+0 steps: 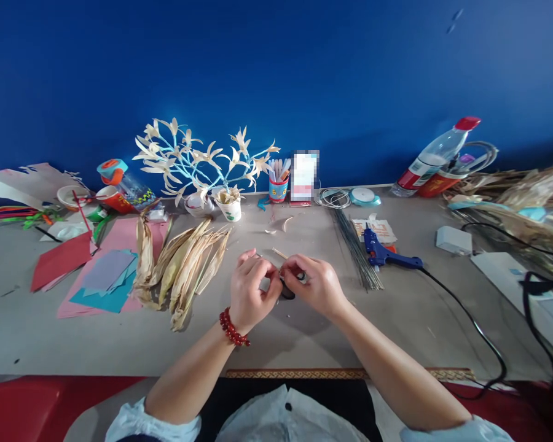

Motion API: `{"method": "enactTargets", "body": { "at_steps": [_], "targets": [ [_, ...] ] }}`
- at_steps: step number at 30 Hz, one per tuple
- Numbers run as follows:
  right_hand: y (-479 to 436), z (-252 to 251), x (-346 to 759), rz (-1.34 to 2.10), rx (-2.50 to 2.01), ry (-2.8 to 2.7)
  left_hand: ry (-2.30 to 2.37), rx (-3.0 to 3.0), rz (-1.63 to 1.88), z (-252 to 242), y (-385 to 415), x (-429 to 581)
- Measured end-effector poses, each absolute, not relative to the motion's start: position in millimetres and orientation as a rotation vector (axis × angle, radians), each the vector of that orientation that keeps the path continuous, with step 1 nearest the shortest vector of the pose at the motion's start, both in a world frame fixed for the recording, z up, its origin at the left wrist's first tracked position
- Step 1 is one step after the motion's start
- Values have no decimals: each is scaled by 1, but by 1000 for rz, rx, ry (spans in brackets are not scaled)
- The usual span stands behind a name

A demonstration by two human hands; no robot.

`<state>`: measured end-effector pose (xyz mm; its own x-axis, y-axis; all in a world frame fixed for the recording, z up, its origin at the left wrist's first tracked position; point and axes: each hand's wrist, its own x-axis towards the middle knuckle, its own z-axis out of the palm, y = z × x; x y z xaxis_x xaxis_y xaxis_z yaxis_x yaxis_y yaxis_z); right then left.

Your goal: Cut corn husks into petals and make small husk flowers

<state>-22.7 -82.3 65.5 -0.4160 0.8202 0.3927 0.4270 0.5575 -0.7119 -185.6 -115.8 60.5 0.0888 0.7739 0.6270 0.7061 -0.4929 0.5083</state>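
Observation:
Over the middle of the table, my left hand (254,288), with a red bead bracelet (233,328) at the wrist, is closed in a pinch. Its fingertips meet those of my right hand (317,283), also pinched. What they grip is too small and covered to name. A thin pale strip (279,253) sticks out beyond the right fingers. Beneath the hands lies a black object (287,291), mostly hidden, perhaps a scissor handle. Dried corn husks (184,270) are spread left of my left hand. Pale husk pieces (283,224) lie beyond the fingers.
Husk flowers (230,159) stand in a white cup (230,205) at the back. To the right are dark wire stems (357,248), a blue glue gun (389,253) with its cord, and a plastic bottle (435,156). Coloured paper (108,279) lies left.

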Motion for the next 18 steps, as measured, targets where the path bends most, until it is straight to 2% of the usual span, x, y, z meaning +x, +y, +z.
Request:
{"method": "enactTargets", "body": {
  "at_steps": [8,13,18],
  "targets": [
    [-72,71,-4,639,-1150,-1885,1568,2236,1470,60,-115,-189],
    [-80,72,-15,799,-1002,-1977,1552,2270,1410,59,-115,-188],
    [-85,66,-25,782,-1042,-1979,1556,2303,1392,59,-116,-186]
  ]
}}
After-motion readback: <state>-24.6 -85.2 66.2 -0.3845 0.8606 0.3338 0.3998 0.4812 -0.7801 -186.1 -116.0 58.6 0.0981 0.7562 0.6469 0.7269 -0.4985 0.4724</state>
